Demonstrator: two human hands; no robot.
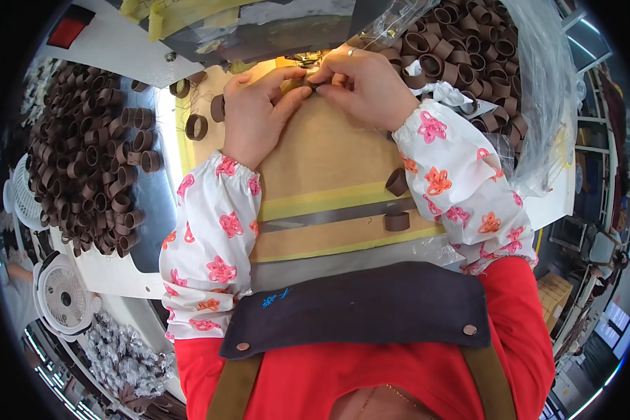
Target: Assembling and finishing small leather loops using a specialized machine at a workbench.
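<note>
Both hands meet at the far middle of the work surface, under the lit metal parts of what looks like a sewing machine. My left hand bends its fingers inward, thumb and forefinger pinched on a small dark brown piece. From the other side my right hand pinches the same piece. Fingers cover most of it; it resembles the brown rings around. Beside my left wrist lies a loose brown ring. Two more, including one brown band, rest near my right sleeve.
A large heap of brown rings covers the left side. Another pile sits at the far right with white scraps, beside clear plastic sheeting. Yellow tape crosses the tan work surface. A white fan stands lower left.
</note>
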